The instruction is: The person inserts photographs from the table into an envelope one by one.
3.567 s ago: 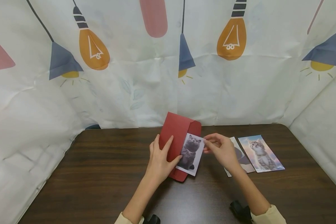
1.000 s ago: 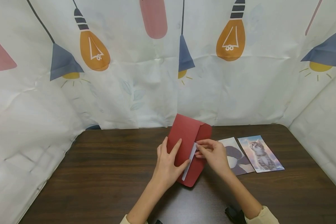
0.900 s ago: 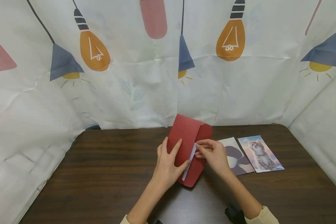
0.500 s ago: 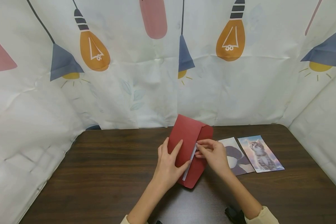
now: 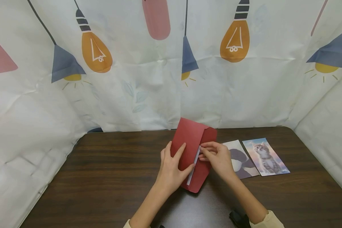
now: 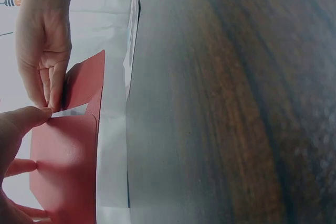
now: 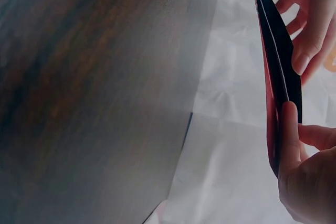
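Red envelope (image 5: 190,139) over the tabletop (image 5: 117,164), middle. Left hand (image 5: 171,171) spread across its front, fingers extended. Right hand (image 5: 218,158) pinches the card (image 5: 197,157); head view gives only a pale strip. Right wrist view looks edge-on into the dark opening: card a thin line. Head view alone shows clearly the kitten picture (image 5: 265,158) beside a grey-patterned picture (image 5: 240,158).

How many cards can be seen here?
3: a tucked card mostly inside the red envelope; a purple-grey card partly behind the right hand; the kitten card at far right. The envelope may hide more.
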`<state>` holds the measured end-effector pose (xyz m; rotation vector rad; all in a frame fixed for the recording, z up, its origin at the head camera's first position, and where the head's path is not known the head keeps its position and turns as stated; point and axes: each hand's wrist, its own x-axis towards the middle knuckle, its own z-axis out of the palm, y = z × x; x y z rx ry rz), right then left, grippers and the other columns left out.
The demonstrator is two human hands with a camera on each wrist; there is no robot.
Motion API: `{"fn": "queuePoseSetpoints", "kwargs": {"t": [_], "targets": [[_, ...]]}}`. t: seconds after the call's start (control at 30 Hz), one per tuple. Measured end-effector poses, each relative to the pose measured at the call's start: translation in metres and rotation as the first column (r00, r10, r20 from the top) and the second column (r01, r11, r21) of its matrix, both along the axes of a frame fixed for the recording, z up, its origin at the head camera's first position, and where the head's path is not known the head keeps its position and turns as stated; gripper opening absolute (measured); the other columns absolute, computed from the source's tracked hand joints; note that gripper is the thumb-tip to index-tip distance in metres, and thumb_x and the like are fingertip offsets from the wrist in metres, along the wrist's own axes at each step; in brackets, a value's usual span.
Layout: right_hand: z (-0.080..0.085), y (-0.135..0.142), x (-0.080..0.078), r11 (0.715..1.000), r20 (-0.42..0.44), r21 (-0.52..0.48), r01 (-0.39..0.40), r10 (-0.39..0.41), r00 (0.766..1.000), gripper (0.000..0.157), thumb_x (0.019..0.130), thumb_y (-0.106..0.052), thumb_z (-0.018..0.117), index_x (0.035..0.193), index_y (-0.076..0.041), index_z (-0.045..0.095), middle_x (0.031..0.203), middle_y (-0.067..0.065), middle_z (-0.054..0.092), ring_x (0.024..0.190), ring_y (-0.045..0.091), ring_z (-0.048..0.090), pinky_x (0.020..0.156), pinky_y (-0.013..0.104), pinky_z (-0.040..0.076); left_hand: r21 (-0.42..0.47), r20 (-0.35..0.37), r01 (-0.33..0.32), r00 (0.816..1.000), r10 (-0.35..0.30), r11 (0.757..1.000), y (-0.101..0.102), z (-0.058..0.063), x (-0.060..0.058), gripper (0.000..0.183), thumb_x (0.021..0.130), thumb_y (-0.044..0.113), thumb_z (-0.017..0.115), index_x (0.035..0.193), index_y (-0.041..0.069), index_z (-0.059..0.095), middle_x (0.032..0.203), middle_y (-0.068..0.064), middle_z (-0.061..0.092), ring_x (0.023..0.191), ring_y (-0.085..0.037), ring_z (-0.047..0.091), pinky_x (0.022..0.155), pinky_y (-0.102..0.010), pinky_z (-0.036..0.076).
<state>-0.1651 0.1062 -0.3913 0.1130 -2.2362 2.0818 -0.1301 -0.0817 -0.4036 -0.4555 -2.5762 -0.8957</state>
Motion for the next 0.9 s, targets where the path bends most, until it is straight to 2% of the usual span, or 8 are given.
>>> {"fn": "queuePoseSetpoints", "kwargs": {"t": [0.37,0.63,0.9], "targets": [[0.0015,0.0038,0.0027,0.994,-0.036,0.064,-0.091,0.093,0.995,0.024,0.099,0.009,0.065,0.120,0.018,0.068,0.108,0.032,0.074,0.080,0.014,0.077,0.076,0.029,0.063,0.019,0.085,-0.020,0.996,0.018,1.000,-0.0025,0.0001,-0.0011,0.069,0.088,0.027,0.088,0.148,0.008,0.060,0.156,-0.030,0.038,0.138,-0.047,0.040,0.093,-0.054,0.059],[0.0018,0.0045,0.0019,0.987,-0.052,0.130,-0.097,0.104,0.993,0.023,0.098,0.008,0.067,0.119,0.017,0.070,0.108,0.030,0.075,0.083,0.022,0.077,0.076,0.029,0.063,0.019,0.131,-0.031,0.991,0.028,0.999,-0.0050,-0.0001,-0.0025,0.070,0.087,0.028,0.088,0.148,0.008,0.060,0.156,-0.028,0.039,0.137,-0.046,0.040,0.092,-0.054,0.059],[0.0025,0.0075,0.0006,0.988,-0.050,0.127,-0.083,0.090,0.995,0.024,0.098,0.007,0.068,0.119,0.017,0.070,0.109,0.031,0.074,0.078,0.013,0.075,0.075,0.027,0.063,0.015,0.151,-0.028,0.988,0.025,0.999,-0.0076,-0.0001,-0.0041,0.068,0.087,0.029,0.088,0.147,0.008,0.061,0.155,-0.028,0.040,0.136,-0.047,0.041,0.092,-0.054,0.058]]}}
